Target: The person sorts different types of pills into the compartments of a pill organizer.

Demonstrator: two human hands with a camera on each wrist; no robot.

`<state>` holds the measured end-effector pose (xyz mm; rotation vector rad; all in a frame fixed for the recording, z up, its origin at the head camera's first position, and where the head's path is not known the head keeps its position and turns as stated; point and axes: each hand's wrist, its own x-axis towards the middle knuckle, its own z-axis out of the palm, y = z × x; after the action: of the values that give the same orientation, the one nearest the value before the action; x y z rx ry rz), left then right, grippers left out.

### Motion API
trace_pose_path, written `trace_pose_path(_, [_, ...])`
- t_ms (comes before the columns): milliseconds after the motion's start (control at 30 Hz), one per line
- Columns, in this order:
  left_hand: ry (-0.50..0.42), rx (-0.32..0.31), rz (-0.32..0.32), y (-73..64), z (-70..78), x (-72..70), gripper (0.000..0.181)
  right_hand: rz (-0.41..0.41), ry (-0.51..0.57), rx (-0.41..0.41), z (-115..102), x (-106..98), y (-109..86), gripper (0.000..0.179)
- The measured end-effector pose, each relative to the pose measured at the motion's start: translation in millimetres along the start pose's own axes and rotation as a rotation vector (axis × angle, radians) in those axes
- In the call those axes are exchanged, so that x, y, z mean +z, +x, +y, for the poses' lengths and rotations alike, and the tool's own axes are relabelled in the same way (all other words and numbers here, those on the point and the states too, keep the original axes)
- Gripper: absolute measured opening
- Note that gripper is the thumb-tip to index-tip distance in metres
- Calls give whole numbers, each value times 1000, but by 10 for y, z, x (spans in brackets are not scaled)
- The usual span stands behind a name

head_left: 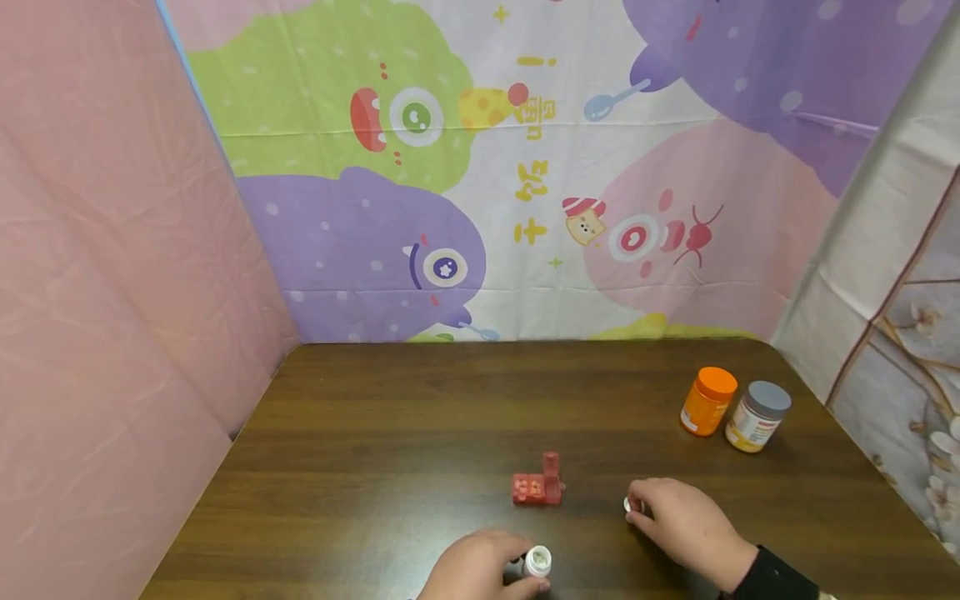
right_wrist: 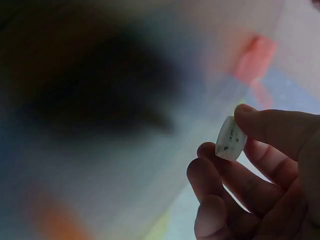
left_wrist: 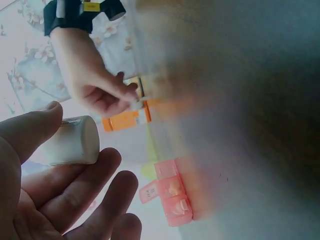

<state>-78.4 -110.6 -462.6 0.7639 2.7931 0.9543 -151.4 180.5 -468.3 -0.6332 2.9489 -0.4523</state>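
My left hand (head_left: pixel 474 568) holds a small white bottle (head_left: pixel 537 562) upright near the table's front, thumb on one side and fingers on the other. Its mouth is uncapped and pale contents show inside. To the right, my right hand (head_left: pixel 688 527) pinches a small white cap (right_wrist: pixel 231 139) between thumb and fingers, low over the table. Dark specks mark the cap in the right wrist view. Between the hands and a little farther back lies a red translucent pill box (head_left: pixel 529 489). One of its lids stands up at the right end; small things show in the other compartments (left_wrist: pixel 174 189).
An orange jar (head_left: pixel 707 403) and a white jar with a grey lid (head_left: pixel 757 418) stand side by side at the back right of the brown wooden table (head_left: pixel 420 417). A cartoon-print cloth (head_left: pixel 540 283) hangs behind the far edge, a pink cloth (head_left: pixel 135 292) at the left.
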Motion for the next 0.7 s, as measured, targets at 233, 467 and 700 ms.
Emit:
trace_pose_path(233, [-19,-34,-23,-8,0,-27,12,-27,-8,-25,227,49,9,26])
trace_pose_path(467, [-13,-24,-13,-10,20,-36,13,-43,4,-27,272,54,3,26])
trace_pose_path(700, [6,-23,-24,7,45,-24,14,-31,19,32,222,21,-29,19])
